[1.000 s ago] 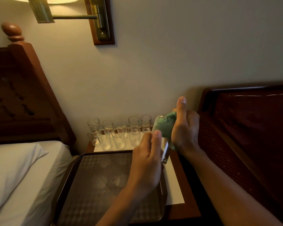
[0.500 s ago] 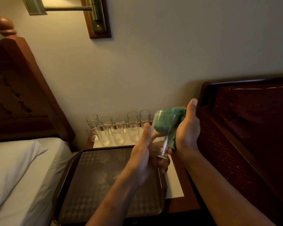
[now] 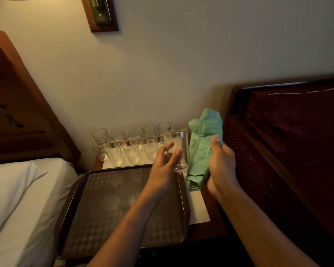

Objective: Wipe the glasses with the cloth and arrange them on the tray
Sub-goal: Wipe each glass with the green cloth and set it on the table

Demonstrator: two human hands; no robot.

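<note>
My left hand holds a clear glass upright above the far right corner of the dark patterned tray, thumb and fingers around its lower half. Right beside the glass, my right hand grips a green cloth, which hangs free outside the glass. Several more clear glasses stand in two rows on a white mat at the back of the nightstand, behind the tray. No glass stands on the tray.
The nightstand sits between two beds. A dark wooden headboard rises close on the right, and another headboard with a white pillow is on the left. A wall lamp mount hangs above.
The cloth was stuffed inside the tilted glass; now my right hand has pulled it out and the two hands have parted. The glass stands upright in my left hand.
</note>
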